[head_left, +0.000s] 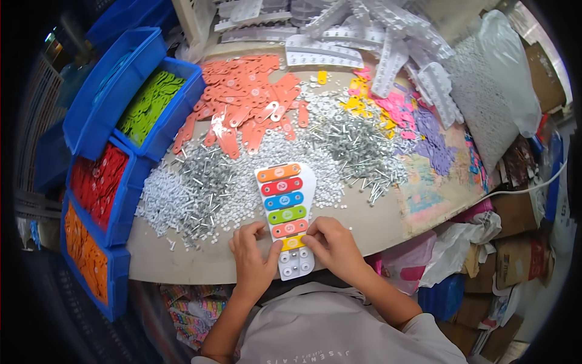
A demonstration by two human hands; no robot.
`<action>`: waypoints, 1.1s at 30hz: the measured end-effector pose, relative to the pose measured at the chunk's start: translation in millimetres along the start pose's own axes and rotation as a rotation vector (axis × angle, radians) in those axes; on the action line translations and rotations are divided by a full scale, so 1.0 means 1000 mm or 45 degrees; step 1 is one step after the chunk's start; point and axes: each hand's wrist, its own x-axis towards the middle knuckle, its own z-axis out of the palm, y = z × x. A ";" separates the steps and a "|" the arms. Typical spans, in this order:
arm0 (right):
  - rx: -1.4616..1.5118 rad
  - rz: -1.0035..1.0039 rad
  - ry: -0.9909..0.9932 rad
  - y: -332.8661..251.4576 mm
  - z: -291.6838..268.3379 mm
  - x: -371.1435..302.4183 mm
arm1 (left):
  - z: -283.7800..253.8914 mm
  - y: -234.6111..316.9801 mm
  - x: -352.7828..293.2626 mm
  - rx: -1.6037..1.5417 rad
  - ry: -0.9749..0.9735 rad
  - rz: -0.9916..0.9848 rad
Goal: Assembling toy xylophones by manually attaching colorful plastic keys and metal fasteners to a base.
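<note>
A white toy xylophone base (pixel 307 182) lies on the table before me. Orange, red, blue, green and salmon keys run down it in a row. Below them, a yellow key (pixel 293 243) lies across the base, with bare white pegs at the near end. My left hand (pixel 253 258) is curled, its thumb at the yellow key's left end and its other fingers beside the base. At the key's right end, my right hand (pixel 332 244) pinches with thumb and forefinger. Both hands partly cover the key's ends.
Loose screws (pixel 212 182) and small white washers (pixel 260 145) spread past the base. Salmon keys (pixel 242 91) are heaped beyond, purple keys (pixel 433 142) at right. Blue bins (pixel 118 267) line the left edge. White bases (pixel 324 53) are stacked at the back, near a clear bag (pixel 485 85).
</note>
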 end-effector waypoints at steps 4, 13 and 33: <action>0.085 0.233 -0.079 0.003 -0.006 0.002 | 0.002 -0.003 0.000 -0.062 0.020 -0.016; -0.803 -0.361 0.932 0.055 -0.136 0.090 | -0.001 -0.036 -0.023 -0.526 0.193 -0.229; -0.550 0.014 0.557 0.174 -0.247 0.202 | 0.001 -0.034 -0.011 -0.381 0.238 -0.143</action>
